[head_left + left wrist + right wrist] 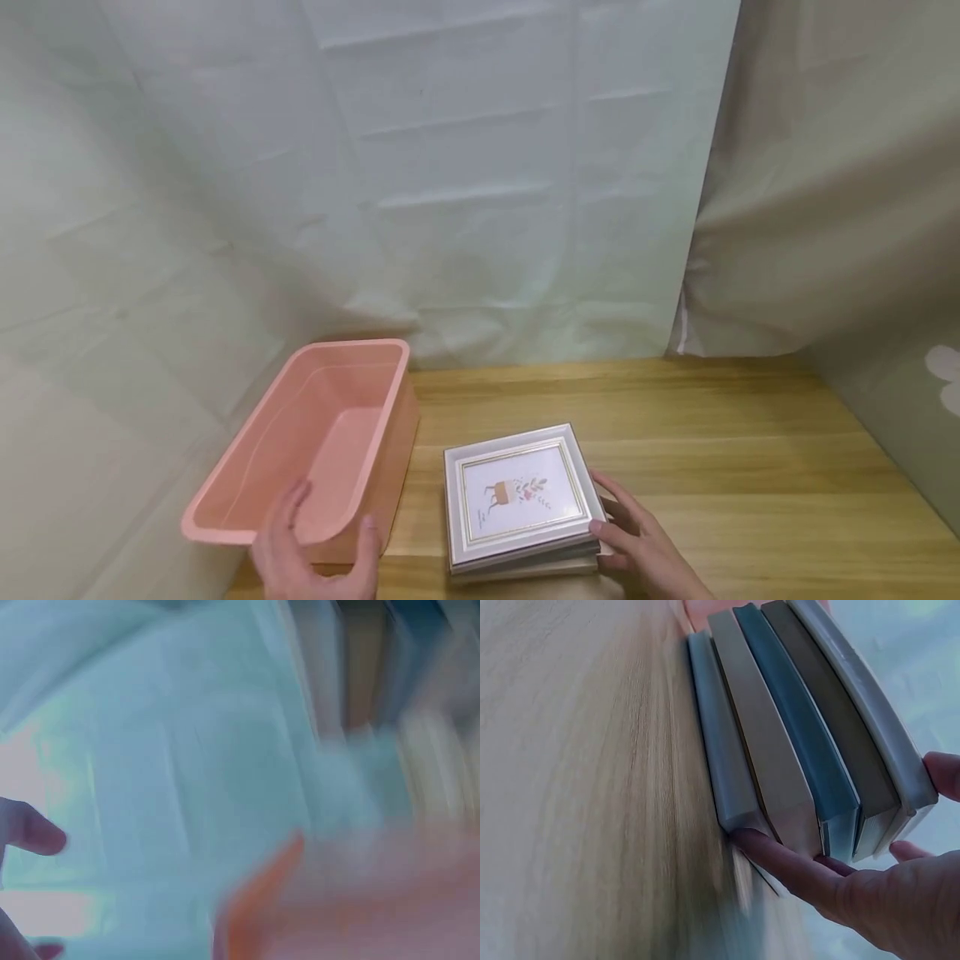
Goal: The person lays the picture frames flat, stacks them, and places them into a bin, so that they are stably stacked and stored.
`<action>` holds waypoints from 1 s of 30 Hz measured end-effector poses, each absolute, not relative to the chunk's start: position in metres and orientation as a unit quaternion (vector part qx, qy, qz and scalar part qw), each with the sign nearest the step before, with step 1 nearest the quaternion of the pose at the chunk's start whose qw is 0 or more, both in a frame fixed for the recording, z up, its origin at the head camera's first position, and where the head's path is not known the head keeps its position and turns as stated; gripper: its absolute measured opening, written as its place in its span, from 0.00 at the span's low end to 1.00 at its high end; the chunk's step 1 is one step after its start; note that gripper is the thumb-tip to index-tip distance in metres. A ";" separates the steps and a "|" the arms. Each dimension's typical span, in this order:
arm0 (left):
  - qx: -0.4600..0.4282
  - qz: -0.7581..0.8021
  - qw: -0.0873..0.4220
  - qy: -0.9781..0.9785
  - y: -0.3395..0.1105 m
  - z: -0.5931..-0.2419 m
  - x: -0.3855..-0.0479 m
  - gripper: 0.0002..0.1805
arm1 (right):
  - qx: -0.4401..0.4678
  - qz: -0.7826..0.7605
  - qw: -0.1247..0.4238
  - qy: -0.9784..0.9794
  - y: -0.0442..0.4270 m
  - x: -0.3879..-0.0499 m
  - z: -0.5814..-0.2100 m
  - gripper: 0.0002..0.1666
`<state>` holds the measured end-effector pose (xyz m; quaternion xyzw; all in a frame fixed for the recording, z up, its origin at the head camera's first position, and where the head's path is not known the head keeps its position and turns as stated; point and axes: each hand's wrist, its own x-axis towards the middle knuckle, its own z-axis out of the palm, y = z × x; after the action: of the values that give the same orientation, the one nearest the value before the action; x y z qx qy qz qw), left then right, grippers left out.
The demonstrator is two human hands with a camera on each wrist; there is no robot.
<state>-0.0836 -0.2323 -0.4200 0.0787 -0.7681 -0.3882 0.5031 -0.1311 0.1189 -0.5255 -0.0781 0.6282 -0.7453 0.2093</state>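
Note:
A stack of picture frames (517,500) lies on the wooden table, the top one white with a plant drawing behind its gilt inner edge. My right hand (637,542) touches the right side of that stack, fingers spread along it and thumb at the edge of the top frame. Seen from the right wrist, the stacked frames (780,735) show white, beige, teal and brown edges, with a finger of the right hand (885,900) against the lowest one's corner. My left hand (315,550), fingers apart and holding nothing, is over the near end of a pink basin (397,433).
The pink basin stands left of the stack, against the pale curtain (487,208) at the back. Cloth also hangs on the left and right sides. Bare wooden table (750,467) extends right of the stack. Motion blurs the left wrist view.

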 end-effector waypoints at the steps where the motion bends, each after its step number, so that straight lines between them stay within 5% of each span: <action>1: 0.119 -0.376 0.520 -0.758 -0.239 -0.418 -0.084 0.48 | -0.074 -0.744 0.207 0.630 0.118 -0.131 -0.525 0.48; 4: 0.263 -0.398 0.497 -0.725 -0.263 -0.415 -0.086 0.60 | -0.064 -0.742 0.205 0.635 0.117 -0.129 -0.524 0.48; 9: 0.441 -0.542 0.323 -0.638 -0.302 -0.418 -0.086 0.70 | -0.066 -0.742 0.209 0.634 0.117 -0.128 -0.523 0.49; 12: 0.449 -0.658 0.191 -0.574 -0.327 -0.427 -0.087 0.71 | -0.062 -0.741 0.208 0.636 0.117 -0.128 -0.523 0.48; 15: 0.396 -0.780 0.031 -0.483 -0.347 -0.441 -0.088 0.53 | -0.053 -0.739 0.204 0.640 0.117 -0.128 -0.524 0.49; 19: 0.318 -0.862 -0.077 -0.387 -0.366 -0.473 -0.097 0.10 | -0.050 -0.741 0.204 0.638 0.117 -0.129 -0.525 0.49; 22: 0.284 -0.884 -0.058 -0.366 -0.364 -0.474 -0.104 0.03 | -0.052 -0.745 0.207 0.632 0.118 -0.130 -0.526 0.49; 30: 0.302 -0.810 0.080 -0.497 -0.343 -0.450 -0.112 0.22 | -0.066 -0.753 0.212 0.620 0.118 -0.130 -0.529 0.48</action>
<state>-0.1122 -0.3432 -0.4498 0.3022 -0.4968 -0.8096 0.0800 -0.1303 0.1180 -0.5287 -0.0658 0.6196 -0.7528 0.2123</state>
